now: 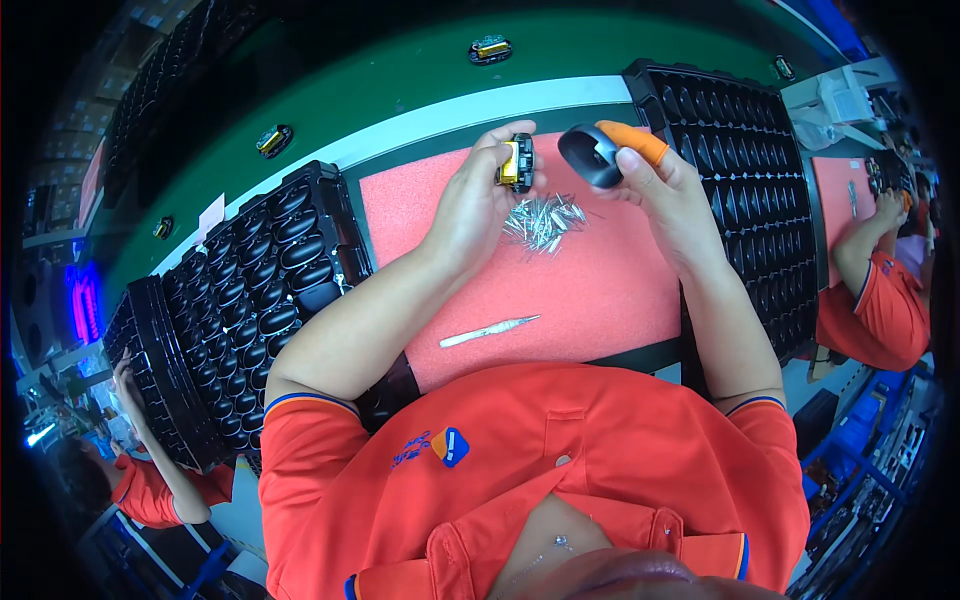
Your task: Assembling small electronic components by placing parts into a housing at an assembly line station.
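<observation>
My left hand (pixel 476 195) grips a small electronic assembly (pixel 524 165) with a yellow block set in a black frame. It is held upright over the far part of the pink mat (pixel 600 310). Just right of it, my right hand (pixel 672 192) pinches a glossy black oval shell (pixel 580 160) between thumb and fingers, its hollow side partly showing. An orange cover (pixel 637 142) wraps one right finger. The two parts are apart. Below and between my hands lies a loose pile of thin silvery pieces (pixel 546 222). Nearer to me, a slim white pointed tool (pixel 488 331) rests on the mat.
Black trays with oval pockets stand left (pixel 255 260) and right (pixel 745 190) of the mat. Beyond a pale rail (pixel 480 112), a green surface (pixel 390 70) carries several similar assemblies (pixel 490 50). Co-workers in red shirts sit at far left (pixel 150 495) and far right (pixel 875 315).
</observation>
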Motion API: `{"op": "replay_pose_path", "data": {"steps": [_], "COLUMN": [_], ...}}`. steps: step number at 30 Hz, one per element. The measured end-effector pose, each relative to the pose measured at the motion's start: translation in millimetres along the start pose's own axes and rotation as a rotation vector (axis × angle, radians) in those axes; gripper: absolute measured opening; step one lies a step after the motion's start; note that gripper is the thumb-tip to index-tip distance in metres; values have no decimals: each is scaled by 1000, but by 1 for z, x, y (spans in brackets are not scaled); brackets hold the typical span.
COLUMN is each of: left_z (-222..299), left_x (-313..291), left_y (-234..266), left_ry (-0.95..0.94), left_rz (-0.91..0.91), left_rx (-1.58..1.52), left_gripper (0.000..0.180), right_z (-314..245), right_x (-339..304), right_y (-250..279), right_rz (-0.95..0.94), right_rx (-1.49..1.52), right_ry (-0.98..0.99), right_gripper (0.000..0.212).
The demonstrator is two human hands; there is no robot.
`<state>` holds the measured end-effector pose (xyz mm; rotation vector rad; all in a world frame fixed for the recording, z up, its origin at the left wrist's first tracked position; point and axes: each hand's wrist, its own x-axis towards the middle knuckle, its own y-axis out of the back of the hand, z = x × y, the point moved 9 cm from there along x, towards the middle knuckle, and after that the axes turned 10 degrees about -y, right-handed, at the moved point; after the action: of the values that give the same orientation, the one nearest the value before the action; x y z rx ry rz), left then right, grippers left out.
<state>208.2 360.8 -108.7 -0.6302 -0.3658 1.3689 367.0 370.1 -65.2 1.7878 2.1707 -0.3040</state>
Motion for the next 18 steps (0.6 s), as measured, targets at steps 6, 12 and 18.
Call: {"op": "replay_pose_path", "data": {"steps": [6,12,18], "left_z": [11,3,5], "left_x": [-2,0,1], "left_y": [-7,-9,-8], "left_ry": [-111,-60,-51], "left_rz": [57,-2,18], "left_rx": [156,11,21], "left_gripper": [43,41,41], "right_z": [-18,-44,-42], "right_x": [1,-17,-14], "right_y": [-2,-5,-12], "right_rz": [98,275,269], "right_rx": [-172,-517,-513], "right_ry": [208,453,507], "right_gripper": [40,41,39]}}
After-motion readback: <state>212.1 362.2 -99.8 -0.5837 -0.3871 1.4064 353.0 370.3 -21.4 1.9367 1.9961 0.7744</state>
